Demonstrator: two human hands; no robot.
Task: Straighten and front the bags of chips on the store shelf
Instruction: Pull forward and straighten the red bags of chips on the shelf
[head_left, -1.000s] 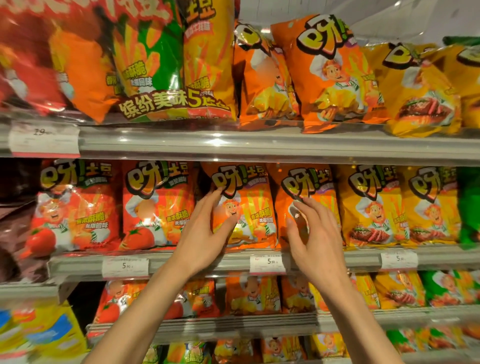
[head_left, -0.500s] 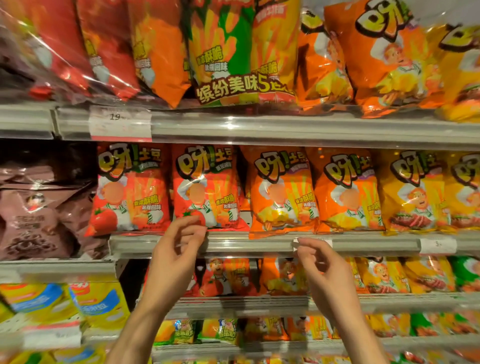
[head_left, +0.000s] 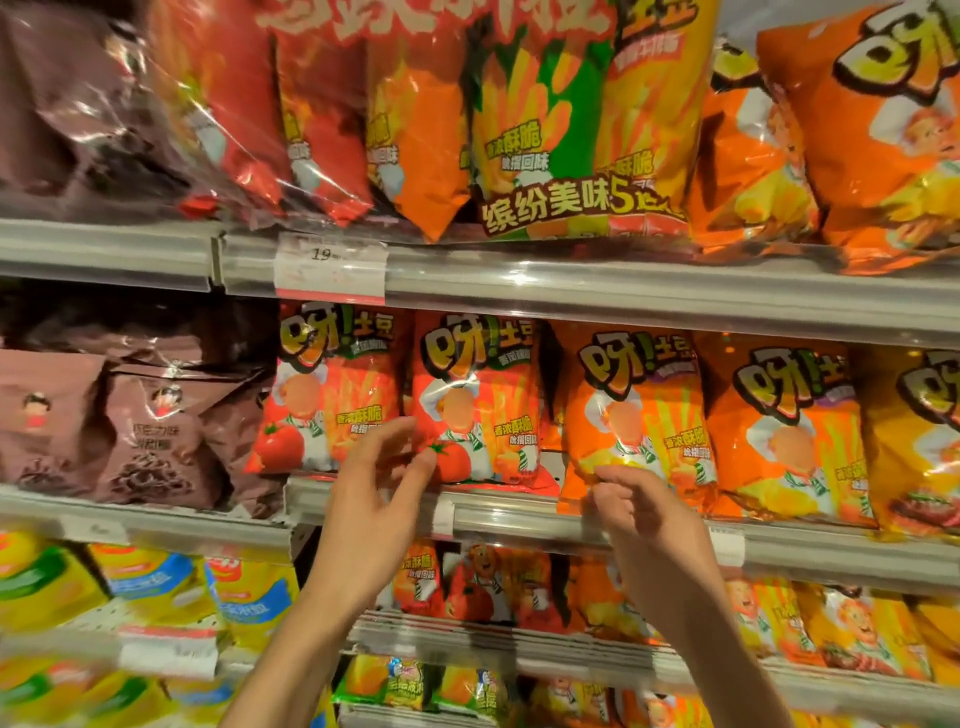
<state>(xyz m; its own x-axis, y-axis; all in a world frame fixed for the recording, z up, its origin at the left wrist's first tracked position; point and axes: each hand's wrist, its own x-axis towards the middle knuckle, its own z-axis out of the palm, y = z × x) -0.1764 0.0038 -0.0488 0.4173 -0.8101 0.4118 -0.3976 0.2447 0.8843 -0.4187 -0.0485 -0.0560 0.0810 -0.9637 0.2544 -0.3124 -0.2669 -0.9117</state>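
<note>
Your left hand (head_left: 374, 499) is nearest, raised in front of the middle shelf rail (head_left: 519, 512). Its fingers are loosely spread and it grips nothing; the fingertips (head_left: 423, 460) sit at the lower edge of the second red tomato bag (head_left: 475, 400). I can't tell if they touch.

Your right hand (head_left: 649, 519) is right of it, over the same rail. The fingers are curled and half closed at the bottom corner of the first orange bag (head_left: 636, 421). I can't tell whether it has hold of the bag or just rests there.

On the shelf behind the rail, left to right: brown pouches (head_left: 140, 426), slumped and creased; the first red tomato bag (head_left: 327, 395); the second red one; then the orange bag, another orange bag (head_left: 784, 431) and a yellow-orange one (head_left: 914, 447) at the frame edge. The chip bags stand upright, fronts out. The first orange bag overhangs the rail.

Above that rail, the top shelf holds large multipack bags (head_left: 561, 119) and a price tag (head_left: 330, 267). Below it, more small bags show, blurred.
</note>
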